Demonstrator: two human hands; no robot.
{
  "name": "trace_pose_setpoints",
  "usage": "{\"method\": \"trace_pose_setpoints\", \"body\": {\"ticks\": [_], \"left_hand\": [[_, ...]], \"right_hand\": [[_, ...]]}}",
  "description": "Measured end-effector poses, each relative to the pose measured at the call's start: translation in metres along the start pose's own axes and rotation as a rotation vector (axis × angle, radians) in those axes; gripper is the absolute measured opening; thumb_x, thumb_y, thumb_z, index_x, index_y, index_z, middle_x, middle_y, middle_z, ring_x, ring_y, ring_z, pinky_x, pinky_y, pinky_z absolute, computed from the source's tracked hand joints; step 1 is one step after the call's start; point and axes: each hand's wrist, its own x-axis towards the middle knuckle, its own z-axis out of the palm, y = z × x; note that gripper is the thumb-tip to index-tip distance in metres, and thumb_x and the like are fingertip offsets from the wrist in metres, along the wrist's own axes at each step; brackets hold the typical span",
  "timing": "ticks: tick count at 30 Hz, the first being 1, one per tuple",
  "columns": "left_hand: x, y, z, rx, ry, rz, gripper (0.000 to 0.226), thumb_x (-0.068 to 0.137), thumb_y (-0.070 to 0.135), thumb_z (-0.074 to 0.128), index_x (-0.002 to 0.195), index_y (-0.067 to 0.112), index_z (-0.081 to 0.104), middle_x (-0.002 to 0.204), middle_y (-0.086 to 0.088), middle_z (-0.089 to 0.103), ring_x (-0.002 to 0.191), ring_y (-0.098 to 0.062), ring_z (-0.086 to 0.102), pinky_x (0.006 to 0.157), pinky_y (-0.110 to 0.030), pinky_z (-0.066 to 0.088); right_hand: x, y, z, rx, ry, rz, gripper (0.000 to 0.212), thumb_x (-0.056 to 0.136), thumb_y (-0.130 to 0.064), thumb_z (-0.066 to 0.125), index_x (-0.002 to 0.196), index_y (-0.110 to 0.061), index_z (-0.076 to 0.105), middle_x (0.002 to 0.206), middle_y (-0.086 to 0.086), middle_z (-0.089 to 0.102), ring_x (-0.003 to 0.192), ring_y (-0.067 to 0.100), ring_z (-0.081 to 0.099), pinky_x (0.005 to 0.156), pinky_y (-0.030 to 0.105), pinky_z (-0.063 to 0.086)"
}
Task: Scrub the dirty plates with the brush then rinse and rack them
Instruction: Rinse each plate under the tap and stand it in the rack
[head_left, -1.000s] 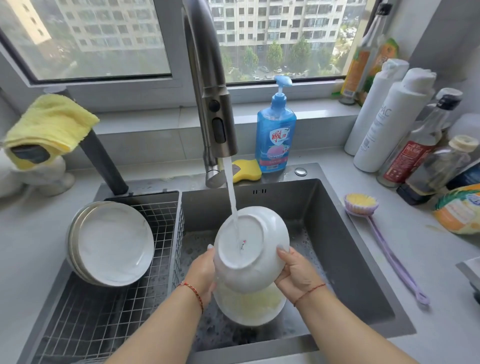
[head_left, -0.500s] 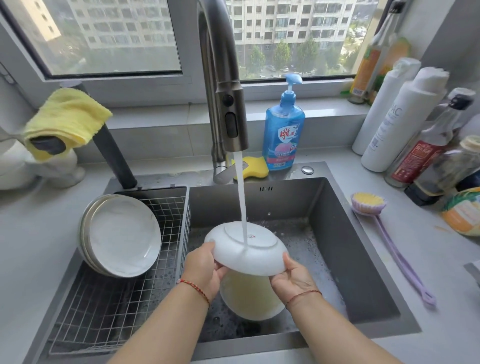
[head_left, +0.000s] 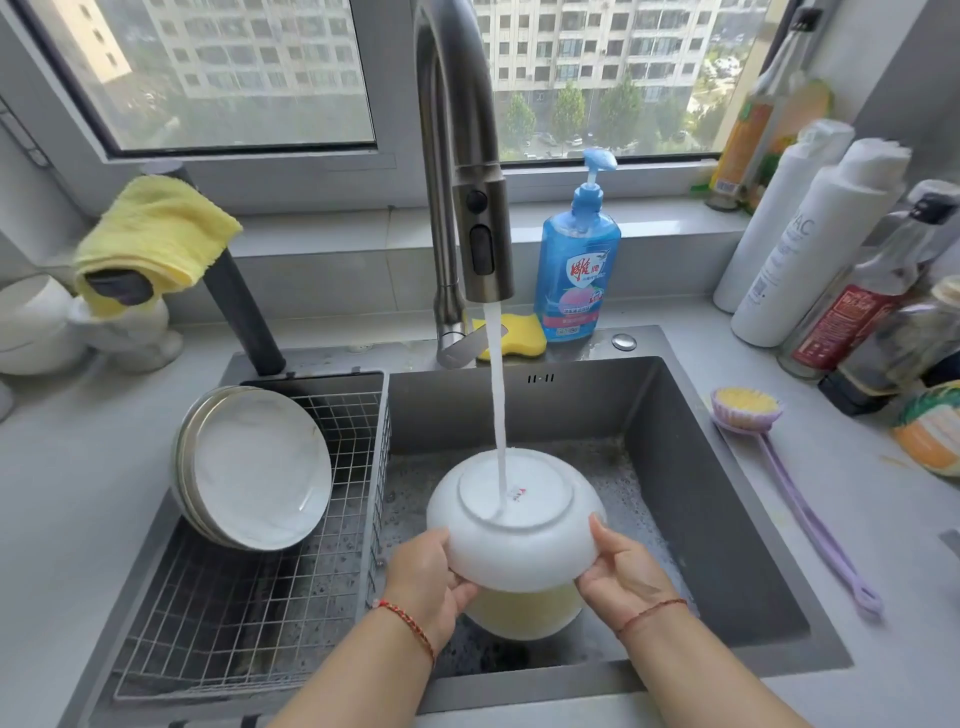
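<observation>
Fingers round plate rim, prob. underneath

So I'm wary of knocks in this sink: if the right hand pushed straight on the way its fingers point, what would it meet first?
Nothing new: the right hand already grips the upturned white plate; beyond that, probably the left hand opposite, though depth is unclear.

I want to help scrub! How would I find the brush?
Start at the sink and look at the grey counter on its right. The brush lies there, next to the bottles. It is the only thing with a long purple handle and a round head of yellow bristles.
</observation>
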Motion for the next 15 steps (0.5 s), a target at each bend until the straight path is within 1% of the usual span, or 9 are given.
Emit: {"method": "trace_pose_setpoints", "body": {"ticks": [1, 2, 4, 5, 7, 9, 11, 13, 15], "left_hand": [[0.001, -0.003, -0.001, 0.035, -0.010, -0.028, 0.025, 0.099, 0.000, 0.038, 0.123, 0.003, 0.047, 0.114, -0.026, 0.063, 0.095, -0.037, 0.066, 0.058, -0.045, 0.061], [0.001, -0.006, -0.002, 0.078, -0.023, -0.049, 0.026, 0.098, -0.001, 0.040, 0.123, 0.003, 0.047, 0.115, -0.026, 0.063, 0.096, -0.037, 0.066, 0.062, -0.046, 0.061], [0.002, -0.008, -0.002, 0.178, -0.033, -0.080, 0.028, 0.098, 0.003, 0.045, 0.125, 0.003, 0.049, 0.117, -0.025, 0.063, 0.099, -0.036, 0.066, 0.081, -0.049, 0.059], [0.003, -0.009, -0.003, 0.228, -0.027, -0.085, 0.031, 0.098, 0.006, 0.048, 0.128, 0.004, 0.050, 0.120, -0.024, 0.062, 0.104, -0.035, 0.064, 0.090, -0.052, 0.055], [0.004, -0.008, 0.000, 0.315, -0.006, -0.067, 0.039, 0.099, 0.015, 0.051, 0.137, 0.007, 0.047, 0.134, -0.022, 0.052, 0.118, -0.035, 0.057, 0.101, -0.053, 0.048], [0.004, -0.005, 0.004, 0.350, -0.027, -0.031, 0.046, 0.101, 0.024, 0.050, 0.144, 0.009, 0.040, 0.143, -0.021, 0.044, 0.125, -0.035, 0.050, 0.102, -0.053, 0.046], [0.002, 0.001, 0.007, 0.320, -0.101, -0.001, 0.045, 0.102, 0.033, 0.048, 0.142, 0.015, 0.042, 0.141, -0.021, 0.044, 0.124, -0.035, 0.050, 0.102, -0.053, 0.046], [0.000, 0.006, 0.010, 0.274, -0.176, 0.002, 0.036, 0.100, 0.046, 0.048, 0.124, 0.020, 0.050, 0.130, -0.019, 0.051, 0.114, -0.036, 0.056, 0.099, -0.054, 0.049], [0.005, 0.009, 0.010, 0.202, -0.231, -0.017, 0.051, 0.093, 0.059, 0.051, 0.121, 0.016, 0.054, 0.122, -0.021, 0.060, 0.100, -0.038, 0.065, 0.085, -0.056, 0.056]], "right_hand": [[-0.002, -0.005, -0.002, -0.042, -0.011, -0.016, 0.051, 0.068, -0.002, 0.075, 0.115, 0.004, 0.057, 0.100, 0.024, 0.070, 0.087, 0.036, 0.069, 0.069, 0.055, 0.053], [-0.004, -0.009, -0.002, -0.088, -0.026, -0.044, 0.042, 0.074, -0.001, 0.071, 0.114, 0.004, 0.058, 0.100, 0.023, 0.070, 0.091, 0.034, 0.069, 0.069, 0.054, 0.053], [-0.008, -0.015, 0.000, -0.216, -0.033, -0.116, 0.019, 0.092, -0.002, 0.051, 0.108, 0.004, 0.060, 0.091, 0.019, 0.072, 0.081, 0.029, 0.070, 0.066, 0.046, 0.059], [-0.011, -0.016, 0.002, -0.311, -0.030, -0.161, 0.018, 0.095, -0.002, 0.047, 0.104, 0.004, 0.061, 0.087, 0.018, 0.073, 0.076, 0.028, 0.071, 0.063, 0.041, 0.060], [-0.016, -0.013, 0.008, -0.580, -0.012, -0.264, 0.015, 0.094, -0.002, 0.051, 0.098, 0.002, 0.064, 0.091, 0.021, 0.071, 0.077, 0.030, 0.068, 0.063, 0.037, 0.058], [-0.023, -0.004, 0.015, -0.904, 0.014, -0.391, 0.013, 0.091, -0.001, 0.057, 0.087, -0.008, 0.068, 0.088, 0.016, 0.071, 0.078, 0.026, 0.063, 0.067, 0.035, 0.052], [-0.030, 0.007, 0.020, -1.234, -0.006, -0.515, 0.022, 0.090, -0.004, 0.058, 0.075, -0.020, 0.064, 0.074, 0.001, 0.066, 0.070, 0.016, 0.057, 0.065, 0.031, 0.047], [-0.037, 0.019, 0.025, -1.589, -0.076, -0.597, 0.028, 0.091, -0.014, 0.058, 0.066, -0.025, 0.051, 0.064, -0.006, 0.053, 0.062, 0.010, 0.048, 0.059, 0.026, 0.040], [-0.043, 0.030, 0.028, -1.924, -0.154, -0.702, 0.030, 0.094, -0.024, 0.053, 0.066, -0.024, 0.041, 0.064, -0.005, 0.047, 0.059, 0.009, 0.043, 0.054, 0.021, 0.031]]}}
